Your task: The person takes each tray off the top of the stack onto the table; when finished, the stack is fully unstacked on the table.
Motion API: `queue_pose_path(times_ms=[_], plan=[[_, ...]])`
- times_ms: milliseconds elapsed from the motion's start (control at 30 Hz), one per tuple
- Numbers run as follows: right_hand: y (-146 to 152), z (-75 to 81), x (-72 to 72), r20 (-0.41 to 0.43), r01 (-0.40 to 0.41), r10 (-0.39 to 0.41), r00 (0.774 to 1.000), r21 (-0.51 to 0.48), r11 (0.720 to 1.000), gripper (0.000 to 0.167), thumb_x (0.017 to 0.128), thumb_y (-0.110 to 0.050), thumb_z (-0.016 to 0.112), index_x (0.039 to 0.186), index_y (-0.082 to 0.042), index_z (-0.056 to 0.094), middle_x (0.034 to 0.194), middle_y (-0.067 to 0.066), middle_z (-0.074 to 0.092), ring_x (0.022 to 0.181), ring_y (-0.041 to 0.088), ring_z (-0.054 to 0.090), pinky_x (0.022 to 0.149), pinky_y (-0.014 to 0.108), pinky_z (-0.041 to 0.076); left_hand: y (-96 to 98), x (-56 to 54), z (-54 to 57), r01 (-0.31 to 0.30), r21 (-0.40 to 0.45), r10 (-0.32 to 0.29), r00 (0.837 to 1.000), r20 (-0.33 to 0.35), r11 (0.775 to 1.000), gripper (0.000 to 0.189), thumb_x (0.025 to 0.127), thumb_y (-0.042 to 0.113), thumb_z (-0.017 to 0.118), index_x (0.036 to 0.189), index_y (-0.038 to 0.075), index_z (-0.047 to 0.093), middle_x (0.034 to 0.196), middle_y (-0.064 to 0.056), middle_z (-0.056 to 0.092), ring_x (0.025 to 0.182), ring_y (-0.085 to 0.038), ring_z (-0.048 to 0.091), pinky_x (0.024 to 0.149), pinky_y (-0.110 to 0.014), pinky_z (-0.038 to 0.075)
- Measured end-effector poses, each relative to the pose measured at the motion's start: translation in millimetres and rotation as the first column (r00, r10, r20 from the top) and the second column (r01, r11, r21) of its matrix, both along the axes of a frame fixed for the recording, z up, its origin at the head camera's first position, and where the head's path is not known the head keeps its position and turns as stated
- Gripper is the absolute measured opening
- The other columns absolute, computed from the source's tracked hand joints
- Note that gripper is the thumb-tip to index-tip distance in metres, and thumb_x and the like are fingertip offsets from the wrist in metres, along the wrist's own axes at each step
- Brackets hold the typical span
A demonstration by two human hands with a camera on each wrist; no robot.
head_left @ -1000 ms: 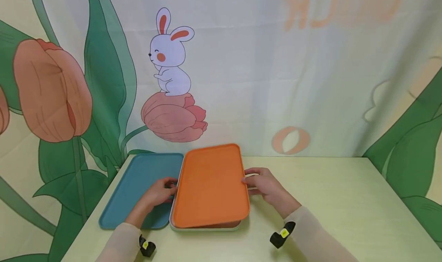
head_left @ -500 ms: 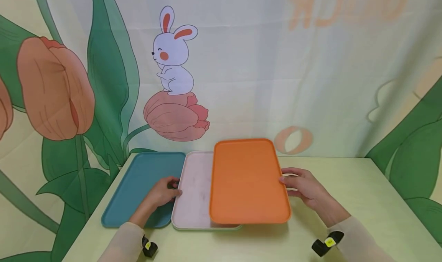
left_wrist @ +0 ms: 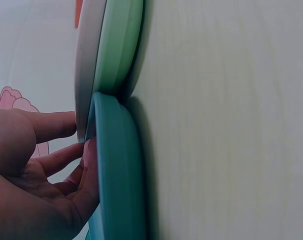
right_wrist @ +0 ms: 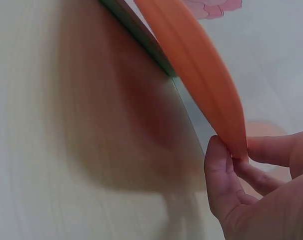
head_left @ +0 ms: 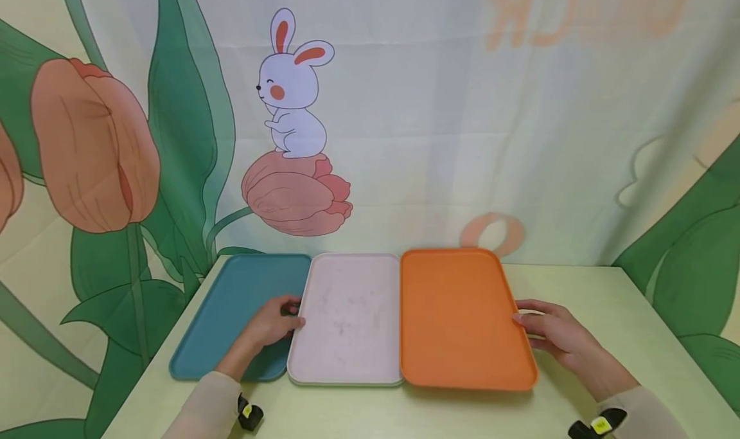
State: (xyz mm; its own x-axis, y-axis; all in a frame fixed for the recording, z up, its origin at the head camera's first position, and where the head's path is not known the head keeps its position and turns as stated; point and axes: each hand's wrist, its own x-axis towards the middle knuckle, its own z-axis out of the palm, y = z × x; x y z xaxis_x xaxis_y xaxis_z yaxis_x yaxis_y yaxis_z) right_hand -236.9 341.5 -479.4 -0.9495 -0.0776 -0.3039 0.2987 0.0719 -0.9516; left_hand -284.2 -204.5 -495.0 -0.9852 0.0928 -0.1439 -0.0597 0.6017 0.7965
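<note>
My right hand (head_left: 557, 330) pinches the right rim of an orange tray (head_left: 462, 317), thumb above and fingers beneath. In the right wrist view the orange tray (right_wrist: 201, 70) is tilted, its held edge raised above the table with a shadow under it. My left hand (head_left: 272, 323) is at the left edge of a pale pink tray (head_left: 352, 317), thumb on its rim and bent fingers at its side. The pink tray lies on a light green tray (left_wrist: 121, 45), seen best in the left wrist view. A teal tray (head_left: 243, 304) lies left of them, under my left hand.
The trays are side by side on a pale yellow table (head_left: 347, 413). Behind the table's back edge hangs a cloth (head_left: 416, 137) printed with a rabbit and tulips.
My right hand has carried the orange tray rightward off the pink tray and lowered it beside it, uncovering the pink one. My left hand has stayed almost still at the pink tray's edge.
</note>
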Motion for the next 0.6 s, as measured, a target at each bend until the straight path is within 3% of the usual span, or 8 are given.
queue_pose_path(times_ms=[233,600], plan=[[19.3,-6.6,-1.6,0.018,0.017,-0.016,1.000,-0.044,0.999,0.062,0.104,-0.013,0.069,0.154,0.009,0.040,0.104,-0.001,0.076,0.091,0.017,0.075,0.081,0.035,0.063,-2.3,-0.4,1.9,0.005,0.002,-0.005,1.000,0.000,1.000,0.049,0.097,0.004,0.073,0.142,-0.009,0.056,0.118,-0.020,0.061,0.092,-0.027,0.064,0.080,-0.044,0.062],[17.2,-17.4,-8.1,0.032,0.017,-0.017,0.999,0.024,1.000,0.060,0.105,-0.016,0.068,0.154,0.007,0.044,0.102,-0.002,0.076,0.089,0.016,0.070,0.072,0.033,0.058,-0.2,-0.2,2.2,0.002,0.004,-0.002,1.000,0.001,1.000,0.049,0.097,0.003,0.074,0.141,-0.009,0.057,0.117,-0.020,0.061,0.091,-0.026,0.064,0.078,-0.043,0.062]])
